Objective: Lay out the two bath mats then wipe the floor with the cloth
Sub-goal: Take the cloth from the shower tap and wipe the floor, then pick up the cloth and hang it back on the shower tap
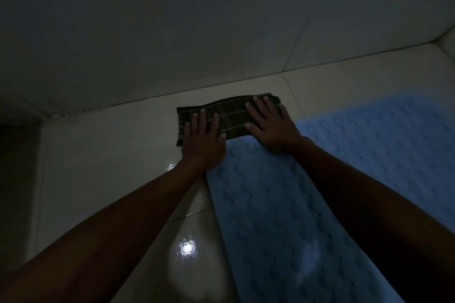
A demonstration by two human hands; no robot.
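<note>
A dark folded cloth (229, 115) with pale stripes lies flat on the glossy white floor tiles (103, 167), close to the wall. My left hand (203, 140) presses flat on its left part, fingers spread. My right hand (272, 125) presses flat on its right part, fingers spread. Two light blue bath mats with bumps and small holes lie spread on the floor: one (268, 216) runs under my arms toward me, the other (384, 138) lies to its right. The cloth's near edge touches the top of the nearer mat.
A tiled wall (172, 32) rises just beyond the cloth, meeting the floor at a grout line. A second wall closes the right corner (445, 42). The left edge is dark. Light glints on wet-looking tile (187, 248) near me.
</note>
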